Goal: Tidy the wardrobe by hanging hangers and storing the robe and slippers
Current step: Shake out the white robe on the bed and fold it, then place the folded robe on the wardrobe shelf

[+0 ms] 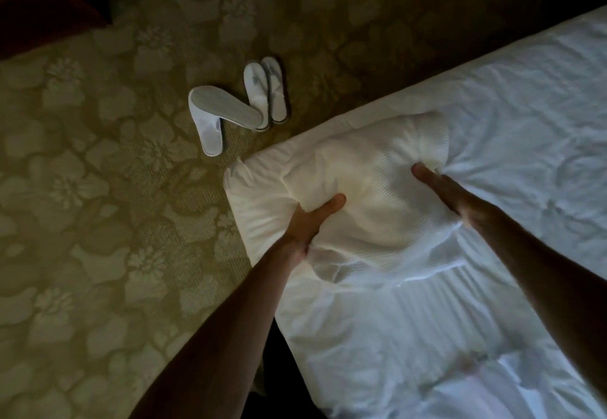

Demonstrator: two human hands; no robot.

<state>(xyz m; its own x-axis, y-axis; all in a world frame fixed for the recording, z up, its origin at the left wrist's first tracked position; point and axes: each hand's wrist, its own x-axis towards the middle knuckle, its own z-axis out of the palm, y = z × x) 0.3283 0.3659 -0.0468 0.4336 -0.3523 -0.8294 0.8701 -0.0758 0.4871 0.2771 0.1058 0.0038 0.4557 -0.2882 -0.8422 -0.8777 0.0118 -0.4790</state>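
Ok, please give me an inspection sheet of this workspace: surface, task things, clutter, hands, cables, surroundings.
Surface: white rumpled bed cover, corner near the hands.
Task things: folded white waffle-textured robe on the bed corner; two pairs of white cloth slippers on the floor, one slipper sole up.
Clutter: nothing seen.
Hands: left hand and right hand each grip a side of the robe, fingers tucked in or under the cloth.
Cables: nothing seen.
Surroundings: olive floral-patterned carpet; dark wooden furniture at top left.
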